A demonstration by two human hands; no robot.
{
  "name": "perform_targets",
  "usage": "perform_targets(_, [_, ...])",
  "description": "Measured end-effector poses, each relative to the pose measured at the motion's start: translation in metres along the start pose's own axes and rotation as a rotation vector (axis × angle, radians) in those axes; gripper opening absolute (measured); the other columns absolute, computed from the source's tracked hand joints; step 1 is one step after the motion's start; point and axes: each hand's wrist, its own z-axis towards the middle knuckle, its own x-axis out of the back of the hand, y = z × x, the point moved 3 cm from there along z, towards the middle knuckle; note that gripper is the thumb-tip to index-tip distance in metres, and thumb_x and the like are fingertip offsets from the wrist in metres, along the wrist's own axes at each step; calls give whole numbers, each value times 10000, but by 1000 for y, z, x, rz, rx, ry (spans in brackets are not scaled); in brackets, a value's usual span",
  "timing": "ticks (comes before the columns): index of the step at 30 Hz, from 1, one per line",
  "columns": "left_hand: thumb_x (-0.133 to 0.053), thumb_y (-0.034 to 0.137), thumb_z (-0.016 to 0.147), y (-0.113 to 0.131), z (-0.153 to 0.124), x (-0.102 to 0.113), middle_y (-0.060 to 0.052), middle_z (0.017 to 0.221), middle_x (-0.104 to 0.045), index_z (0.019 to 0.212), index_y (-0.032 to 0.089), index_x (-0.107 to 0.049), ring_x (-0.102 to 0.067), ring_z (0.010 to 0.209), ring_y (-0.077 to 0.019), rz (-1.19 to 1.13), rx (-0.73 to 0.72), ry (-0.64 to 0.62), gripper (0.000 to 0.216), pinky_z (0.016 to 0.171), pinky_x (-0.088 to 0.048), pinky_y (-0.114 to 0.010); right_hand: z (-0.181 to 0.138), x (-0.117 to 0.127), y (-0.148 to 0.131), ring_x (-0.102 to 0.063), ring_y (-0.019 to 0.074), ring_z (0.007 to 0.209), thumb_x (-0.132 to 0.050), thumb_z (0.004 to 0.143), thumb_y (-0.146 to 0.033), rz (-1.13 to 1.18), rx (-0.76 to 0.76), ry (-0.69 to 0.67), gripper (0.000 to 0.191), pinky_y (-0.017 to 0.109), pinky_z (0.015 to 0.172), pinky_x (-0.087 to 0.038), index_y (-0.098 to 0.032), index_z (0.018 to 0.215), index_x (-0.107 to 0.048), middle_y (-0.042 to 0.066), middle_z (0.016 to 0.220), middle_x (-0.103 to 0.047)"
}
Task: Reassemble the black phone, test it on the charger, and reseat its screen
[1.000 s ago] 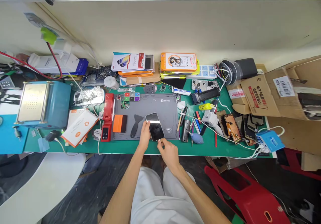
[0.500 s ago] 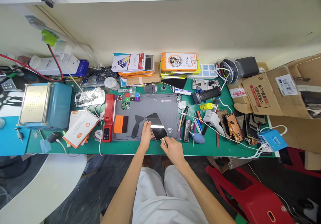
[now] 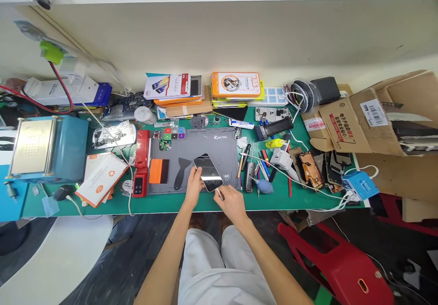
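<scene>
- Head view: the left hand [image 3: 193, 187] grips the left edge of a phone [image 3: 207, 173], which lies dark screen up, tilted, over the near edge of the grey work mat [image 3: 219, 147].
- The right hand [image 3: 230, 201] pinches a thin tool [image 3: 221, 194] (too small to identify) at the phone's near corner.
- A black scraper [image 3: 181, 170] and an orange block [image 3: 158, 171] lie on the mat just left of the phone.

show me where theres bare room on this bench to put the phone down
Barest: the grey mat behind the phone, up to its logo. A thin green strip runs along the front edge left of the left hand. Right of the mat, tools and cables crowd it; left, cards and machines.
</scene>
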Motion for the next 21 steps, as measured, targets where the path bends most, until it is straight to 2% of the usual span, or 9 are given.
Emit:
perform_targets(6, [-685, 366, 1015, 4, -6, -3, -106, 1317, -666, 1335, 177, -630, -698, 1091, -252, 20, -21, -32, 375, 911, -616, -461, 0, -1, -2, -704, 190, 994, -650, 1036, -375, 6, -5, 20, 279, 383, 862, -620, -194, 1247, -668, 80, 1234, -695])
perform_targets(12, [-689, 348, 1013, 12, -25, -8, -100, 1289, -674, 1333, 177, -628, -705, 1054, -240, 44, -18, -81, 368, 880, -625, -439, -3, 1, -5, -704, 191, 997, -652, 1036, -375, 40, -6, 52, 283, 385, 862, -621, -194, 1252, -666, 81, 1238, -693])
perform_targets(18, [-691, 333, 1013, 10, -51, -6, -74, 1174, -698, 1280, 166, -641, -710, 923, -196, 46, -8, -71, 319, 782, -629, -372, -19, 9, -10, -704, 186, 982, -652, 1036, -376, 82, 14, 81, 279, 378, 851, -621, -192, 1244, -667, 78, 1223, -696])
perform_targets(21, [-727, 340, 987, 5, -63, -3, -30, 1044, -705, 1228, 176, -642, -689, 799, -152, 26, -9, -54, 303, 711, -604, -312, -30, 14, -18, -703, 178, 954, -650, 1036, -380, 91, 25, 90, 273, 365, 830, -621, -188, 1230, -670, 73, 1196, -701])
